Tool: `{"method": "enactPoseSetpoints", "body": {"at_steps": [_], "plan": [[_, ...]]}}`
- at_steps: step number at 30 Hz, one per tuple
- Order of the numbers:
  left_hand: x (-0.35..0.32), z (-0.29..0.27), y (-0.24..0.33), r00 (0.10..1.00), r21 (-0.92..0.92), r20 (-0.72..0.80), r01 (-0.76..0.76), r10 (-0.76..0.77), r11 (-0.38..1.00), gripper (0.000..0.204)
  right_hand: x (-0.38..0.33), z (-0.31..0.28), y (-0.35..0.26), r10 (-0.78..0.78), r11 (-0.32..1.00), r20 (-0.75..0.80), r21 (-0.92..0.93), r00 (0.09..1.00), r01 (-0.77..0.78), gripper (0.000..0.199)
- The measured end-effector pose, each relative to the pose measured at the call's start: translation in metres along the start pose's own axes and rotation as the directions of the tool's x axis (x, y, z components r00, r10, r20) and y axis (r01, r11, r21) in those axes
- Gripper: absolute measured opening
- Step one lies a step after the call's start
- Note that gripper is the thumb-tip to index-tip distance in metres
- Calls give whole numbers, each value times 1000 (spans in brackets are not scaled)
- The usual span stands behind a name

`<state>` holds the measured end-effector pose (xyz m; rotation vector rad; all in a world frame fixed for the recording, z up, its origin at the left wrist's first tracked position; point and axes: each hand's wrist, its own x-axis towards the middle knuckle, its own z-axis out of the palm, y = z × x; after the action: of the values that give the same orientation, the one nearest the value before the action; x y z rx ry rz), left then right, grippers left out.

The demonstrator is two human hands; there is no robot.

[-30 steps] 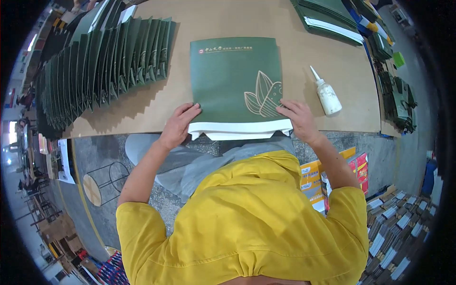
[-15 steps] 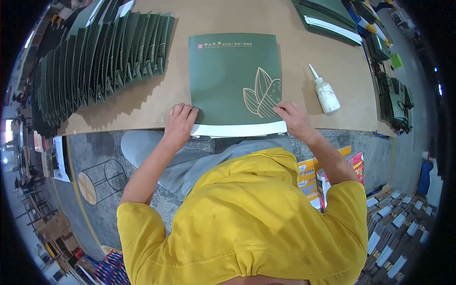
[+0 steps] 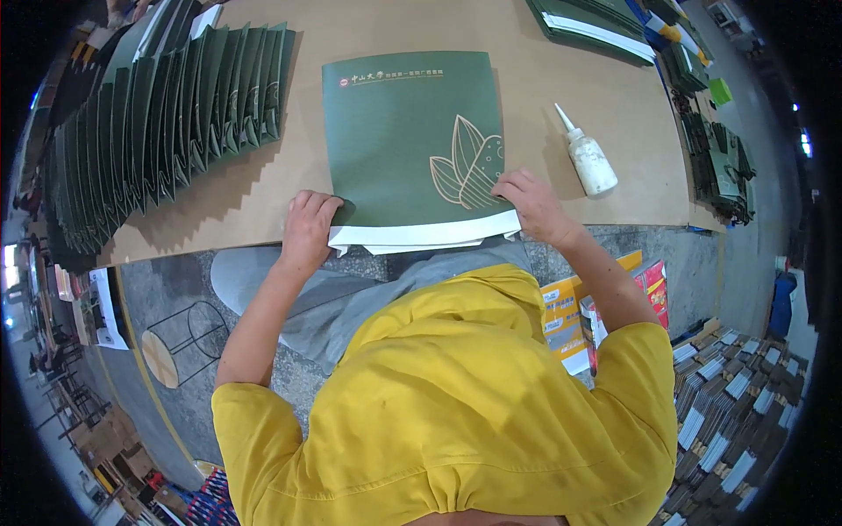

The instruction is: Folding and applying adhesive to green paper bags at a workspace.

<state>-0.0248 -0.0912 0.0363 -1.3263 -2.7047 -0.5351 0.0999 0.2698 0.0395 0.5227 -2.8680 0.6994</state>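
A flat dark green paper bag [image 3: 395,140] with gold line drawings lies at the front edge of the table. Along its near end runs a white flap [image 3: 412,235], which sticks out past the table edge with small folded tabs under it. My left hand [image 3: 309,230] grips the bag's near left corner, fingers curled on top. At the near right corner, my right hand [image 3: 532,207] pinches the side edge beside the printed leaves. The undersides of both grips are hidden. To the right, a squeeze bottle [image 3: 594,167] with a pointed white nozzle lies on its side.
A fanned row of green paper bags [image 3: 175,123] fills the table's left side. More green bags [image 3: 596,31] with a white strip lie at the far right of the brown tabletop [image 3: 526,79]. A round stool [image 3: 162,358] stands on the floor at left; stacked bundles [image 3: 728,403] lie at lower right.
The whole view has shifted slightly, so the table's things appear further left and up. Both hands keep their places at the bag's near corners; more folded tab shows below the white flap.
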Motion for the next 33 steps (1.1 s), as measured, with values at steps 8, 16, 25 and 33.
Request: {"method": "enactPoseSetpoints", "body": {"at_steps": [8,16,25,33], "plan": [[15,1,-14,988,-171,100,134,-118,976,21,8,-11,16,129,954,77,261,989,-145,23],[27,9,-36,863,-364,368,477,-347,800,17,45,-22,24,595,425,513,452,619,-784,29],[33,1,-18,853,-177,312,485,-419,856,30,43,-43,24,584,493,461,453,668,-743,24],[29,5,-14,887,-124,276,416,-371,901,26,144,12,-100,8,960,126,278,992,-43,16]]}}
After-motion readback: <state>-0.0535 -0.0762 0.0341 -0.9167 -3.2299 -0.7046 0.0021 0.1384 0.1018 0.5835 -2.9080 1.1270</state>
